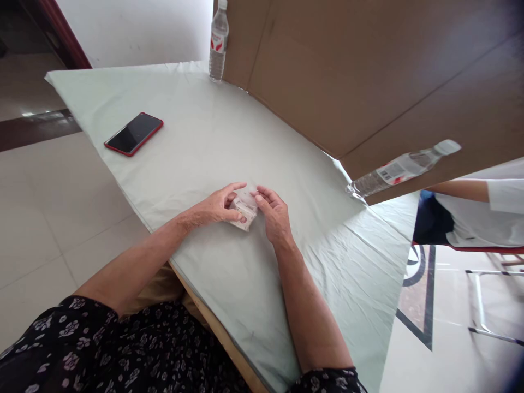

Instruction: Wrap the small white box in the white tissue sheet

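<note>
both hands meet over the middle of the table (196, 136), which is covered in a pale green cloth. between them sits a small packet (244, 210), whitish with a faint pink print, resting on or just above the cloth. the left hand (219, 206) closes on its left side, thumb on top and fingers curled under and around it. the right hand (275, 214) touches the right edge with thumb and forefinger pinched close, the other fingers loosely bent.

the packet looks light and soft, probably thin wrapped plastic or paper that will crumple and slide under dry fingers; a hold at the edges or corners seems safest, with gentle pressure.

what it contains is hard to make out, since the fingers cover much of it and the print is blurred. whether it touches the cloth cannot be told.

far left lies a red phone (134, 134), screen dark. a water bottle (218, 41) stands at the far edge, its cap cut off; another bottle (403, 168) sits at the right beside a cardboard sheet (368, 71). another person's sleeve (505, 196) shows at the right.
</note>
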### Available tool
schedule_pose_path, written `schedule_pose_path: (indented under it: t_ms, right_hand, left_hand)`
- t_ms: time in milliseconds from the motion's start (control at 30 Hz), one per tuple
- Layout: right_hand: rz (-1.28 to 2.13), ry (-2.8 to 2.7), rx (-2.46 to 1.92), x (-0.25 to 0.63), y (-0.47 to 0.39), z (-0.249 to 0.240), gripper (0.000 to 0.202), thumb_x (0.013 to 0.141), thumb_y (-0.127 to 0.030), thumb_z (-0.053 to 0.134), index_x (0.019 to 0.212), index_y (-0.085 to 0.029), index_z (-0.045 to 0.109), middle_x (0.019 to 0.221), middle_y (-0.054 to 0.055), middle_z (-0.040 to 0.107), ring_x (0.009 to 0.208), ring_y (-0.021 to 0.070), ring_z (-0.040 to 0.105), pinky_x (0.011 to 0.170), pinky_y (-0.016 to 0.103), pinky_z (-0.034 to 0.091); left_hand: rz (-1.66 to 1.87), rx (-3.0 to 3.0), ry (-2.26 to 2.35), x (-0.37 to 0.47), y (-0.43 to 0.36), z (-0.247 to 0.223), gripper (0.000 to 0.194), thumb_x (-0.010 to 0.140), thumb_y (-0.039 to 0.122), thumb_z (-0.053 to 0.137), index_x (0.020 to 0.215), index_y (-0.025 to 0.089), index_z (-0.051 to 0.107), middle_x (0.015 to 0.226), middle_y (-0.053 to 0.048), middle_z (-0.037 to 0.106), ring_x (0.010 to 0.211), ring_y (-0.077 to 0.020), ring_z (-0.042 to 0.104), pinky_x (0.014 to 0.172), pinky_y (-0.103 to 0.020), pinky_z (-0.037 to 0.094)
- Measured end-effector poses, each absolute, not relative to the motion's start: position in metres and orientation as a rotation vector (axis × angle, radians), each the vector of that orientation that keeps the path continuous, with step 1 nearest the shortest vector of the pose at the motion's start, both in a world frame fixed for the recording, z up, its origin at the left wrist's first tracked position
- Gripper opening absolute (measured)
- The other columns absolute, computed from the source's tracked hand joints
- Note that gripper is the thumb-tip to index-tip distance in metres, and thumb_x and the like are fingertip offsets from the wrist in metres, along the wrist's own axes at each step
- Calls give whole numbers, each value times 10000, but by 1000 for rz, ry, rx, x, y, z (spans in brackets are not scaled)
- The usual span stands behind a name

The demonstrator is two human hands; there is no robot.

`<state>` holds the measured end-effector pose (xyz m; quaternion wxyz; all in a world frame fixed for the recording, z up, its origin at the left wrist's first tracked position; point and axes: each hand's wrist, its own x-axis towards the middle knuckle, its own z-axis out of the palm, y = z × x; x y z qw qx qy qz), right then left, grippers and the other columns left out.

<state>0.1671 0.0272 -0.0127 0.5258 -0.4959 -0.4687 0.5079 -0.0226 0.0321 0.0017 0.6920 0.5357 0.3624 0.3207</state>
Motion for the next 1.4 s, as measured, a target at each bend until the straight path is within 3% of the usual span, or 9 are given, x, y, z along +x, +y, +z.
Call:
schedule_pose_path:
  t_ms: [233, 433, 600, 900, 1100, 1233, 1300, 1400]
  right_hand:
    - [1049, -1131, -1185, 160, 32, -8, 416, 713, -466, 815, 1048, -246, 704, 918, 29, 740, 890, 203, 686, 895, 392, 559]
    - [720, -1443, -1275, 156, 19, -2, 173, 844, -357, 691, 986, -264, 722, 903, 26, 741, 930, 219, 675, 974, 428, 508]
    - [468, -1658, -1325, 152, 12, -2, 80, 873, -279, 632, 864, -284, 711, 910, 23, 756, 980, 249, 667, 991, 451, 474]
    - [316, -1855, -1212, 154, 16, -14, 158, 947, -298, 584, 888, -304, 730, 999, 25, 788, 1090, 261, 675, 1037, 476, 423]
    - [232, -2033, -1184, 160, 15, -16, 146, 906, -340, 619, 979, -303, 739, 1148, 52, 768, 1245, 311, 621, 1079, 528, 391]
    - [210, -2040, -1187, 164, 9, -18, 151, 886, -402, 660, 990, -310, 720, 1317, 71, 698, 1289, 327, 587, 1104, 544, 375]
    - [270, -1973, -1207, 167, 9, -20, 256, 871, -463, 681, 1073, -306, 691, 1384, 93, 651, 1329, 333, 556, 1128, 554, 364]
    - [453, -1896, -1248, 172, 15, -26, 665, 783, -569, 755, 1353, -292, 554, 1520, 136, 530, 1429, 357, 459, 1142, 576, 365]
  left_hand:
    - [690, 1257, 796, -23, 33, -2, 1027, 671, 235, 796, 1574, 146, 314, 1165, -114, 699, 998, -235, 699, 921, -380, 527]
    - [757, 1385, 890, -26, 36, -9, 617, 735, 319, 751, 1312, 151, 616, 1055, -74, 715, 970, -232, 682, 843, -350, 536]
    - [855, 1456, 1016, -24, 37, -11, 682, 777, 358, 697, 1403, 135, 545, 1094, -89, 686, 916, -188, 639, 791, -312, 514]
    - [855, 1652, 1100, -28, 40, -12, 605, 864, 433, 587, 1360, 88, 594, 1032, -78, 686, 843, -169, 588, 800, -317, 478]
    - [827, 1426, 971, -33, 42, -9, 724, 778, 344, 658, 1436, 87, 498, 1178, -120, 677, 1012, -213, 637, 883, -331, 487]
    - [878, 1391, 949, -33, 42, -12, 683, 769, 311, 663, 1407, 115, 519, 1259, -134, 659, 1077, -226, 640, 935, -356, 496]
    - [873, 1397, 963, -33, 42, -13, 662, 776, 302, 657, 1402, 128, 529, 1258, -131, 665, 1083, -229, 642, 932, -358, 500]
    - [863, 1403, 988, -32, 42, -12, 656, 771, 293, 657, 1398, 140, 538, 1265, -124, 668, 1075, -228, 649, 911, -347, 504]
